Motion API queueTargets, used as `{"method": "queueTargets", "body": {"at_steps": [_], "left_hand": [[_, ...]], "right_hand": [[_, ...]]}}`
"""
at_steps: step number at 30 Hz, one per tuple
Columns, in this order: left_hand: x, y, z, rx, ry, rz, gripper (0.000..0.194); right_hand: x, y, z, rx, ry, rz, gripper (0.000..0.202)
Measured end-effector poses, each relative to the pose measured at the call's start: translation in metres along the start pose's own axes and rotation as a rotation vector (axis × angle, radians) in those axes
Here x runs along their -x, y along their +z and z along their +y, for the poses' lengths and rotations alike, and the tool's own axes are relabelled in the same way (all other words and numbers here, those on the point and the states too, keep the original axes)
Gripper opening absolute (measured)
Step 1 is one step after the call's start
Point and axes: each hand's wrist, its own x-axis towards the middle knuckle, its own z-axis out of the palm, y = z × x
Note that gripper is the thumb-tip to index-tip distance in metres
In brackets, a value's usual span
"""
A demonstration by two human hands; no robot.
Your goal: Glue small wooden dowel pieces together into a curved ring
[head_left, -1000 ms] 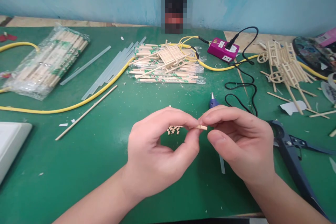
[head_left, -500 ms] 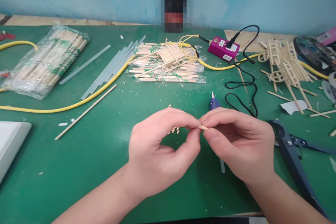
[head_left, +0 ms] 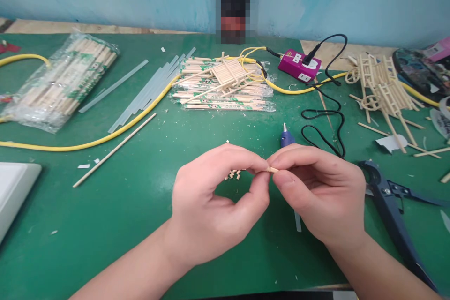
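Observation:
Between my two hands, fingertip to fingertip, is a small piece of wooden stick. Thumb and index finger of my left hand pinch one end of it. My right hand pinches the other end the same way. Most of the piece is covered by the fingers. Small cut wood bits lie on the table behind my left hand. The blue glue gun shows its metal tip beyond my right hand, which hides the rest. A clear glue stick end pokes out below the right hand.
A dark blue cutter lies right of my right hand. Behind are wrapped chopsticks under a small stick frame, glue sticks and a purple power socket. A single stick lies left; stick models stand right.
Almost nothing differs. My right hand has shifted very slightly left, and both hands keep their pinch on the piece of wooden stick.

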Motion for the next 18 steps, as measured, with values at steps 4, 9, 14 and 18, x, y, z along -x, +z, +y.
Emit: {"method": "queueTargets", "body": {"at_steps": [4,9,14,18], "left_hand": [[-0.0002,-0.0003,0.0006,0.005,0.002,0.004,0.029],[-0.0014,0.0,0.0001,-0.004,0.006,0.0,0.028],[-0.0018,0.0005,0.0007,0.002,-0.003,0.002,0.029],[-0.0011,0.0008,0.0001,0.001,0.006,0.003,0.031]], "right_hand": [[-0.0001,-0.0003,0.0002,-0.013,0.01,0.0,0.028],[0.0004,-0.0004,0.0003,-0.013,0.01,-0.001,0.029],[0.0,0.0001,0.0001,-0.029,0.022,-0.004,0.028],[-0.0002,0.0005,-0.0011,-0.032,0.01,-0.005,0.027]]}}
